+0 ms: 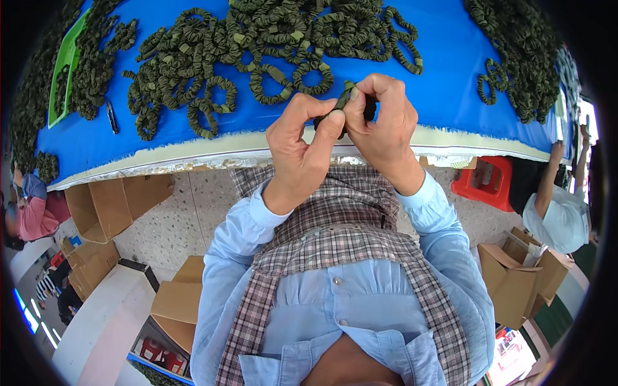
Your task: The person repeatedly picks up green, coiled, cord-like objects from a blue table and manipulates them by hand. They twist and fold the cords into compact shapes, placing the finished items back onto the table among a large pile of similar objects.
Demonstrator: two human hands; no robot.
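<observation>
Both hands (341, 132) pinching green band (344, 98), slanted upright

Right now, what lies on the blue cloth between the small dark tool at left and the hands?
Head view: a pile of dark green ruffled elastic loops lies between the tool and the hands.

Blue table cloth (444, 77) as landmark. On it, upper left: green tray (64, 64); small dark tool (112, 118) near its front edge. Below it: cardboard boxes (106, 206) at left, red stool (487, 182) at right.

Bright, even light, sharp centre, strong fisheye bending, dark vignetted rim.
</observation>
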